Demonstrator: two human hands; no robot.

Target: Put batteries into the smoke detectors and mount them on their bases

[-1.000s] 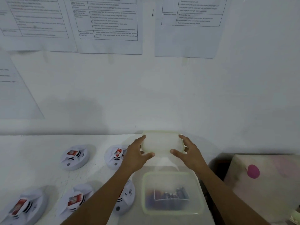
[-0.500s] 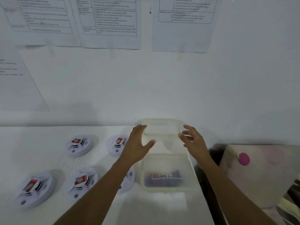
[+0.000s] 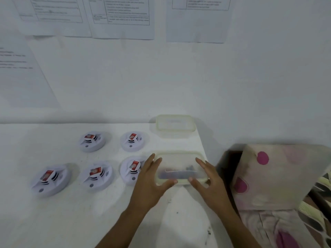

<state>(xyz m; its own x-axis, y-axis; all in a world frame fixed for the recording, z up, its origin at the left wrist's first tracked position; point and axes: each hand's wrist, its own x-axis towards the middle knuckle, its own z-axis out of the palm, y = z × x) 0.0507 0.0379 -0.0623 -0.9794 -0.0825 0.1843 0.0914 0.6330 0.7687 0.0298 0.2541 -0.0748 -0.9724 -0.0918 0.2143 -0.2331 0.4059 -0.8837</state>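
Several white smoke detectors with red labels lie on the white table [image 3: 53, 221]: two at the back [image 3: 92, 141] [image 3: 134, 141], the others nearer [image 3: 51, 179] [image 3: 97, 176] [image 3: 132, 170]. A clear plastic container [image 3: 180, 158] near the table's right edge holds dark batteries [image 3: 177, 173]. Its lid [image 3: 174, 125] lies behind it against the wall. My left hand [image 3: 150, 185] touches the container's left near corner, fingers straight, thumb along the front wall. My right hand [image 3: 209, 183] touches the right near corner with fingers spread.
The table ends just right of the container, with a dark gap [image 3: 227, 163] beside it. A pale cushion with pink dots [image 3: 279, 176] stands to the right. Printed sheets [image 3: 121, 17] hang on the white wall behind.
Both hands let go of the lid, left it at the back by the wall, and drew back to the near corners of the battery container.
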